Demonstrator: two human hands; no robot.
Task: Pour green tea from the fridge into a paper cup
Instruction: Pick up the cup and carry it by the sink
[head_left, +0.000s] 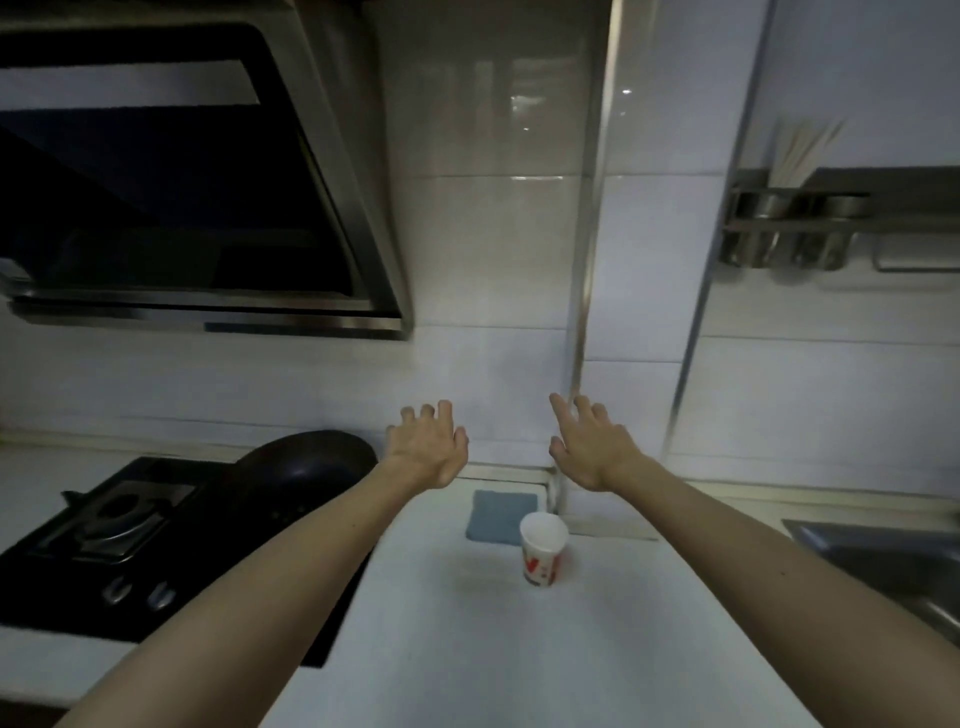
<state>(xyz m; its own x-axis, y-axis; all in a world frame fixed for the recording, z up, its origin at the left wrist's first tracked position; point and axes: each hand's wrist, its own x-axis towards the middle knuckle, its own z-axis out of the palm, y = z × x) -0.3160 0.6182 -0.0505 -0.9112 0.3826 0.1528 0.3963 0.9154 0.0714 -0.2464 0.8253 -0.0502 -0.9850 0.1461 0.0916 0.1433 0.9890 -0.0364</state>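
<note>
A white paper cup (543, 555) with red print stands upright and looks empty on the white counter (467, 649), near the back wall. Both my arms reach forward above the counter. My left hand (428, 449) hangs in the air left of the cup with spread, relaxed fingers and holds nothing. My right hand (589, 447) is held out above and behind the cup, fingers straight, also holding nothing. No fridge or green tea is in view.
A blue cloth (496, 512) lies flat just behind the cup. A black gas hob (119, 545) with a dark wok (306, 467) fills the left, under a range hood (182, 182). A steel sink (883, 561) is at the right, below a utensil rack (789, 223).
</note>
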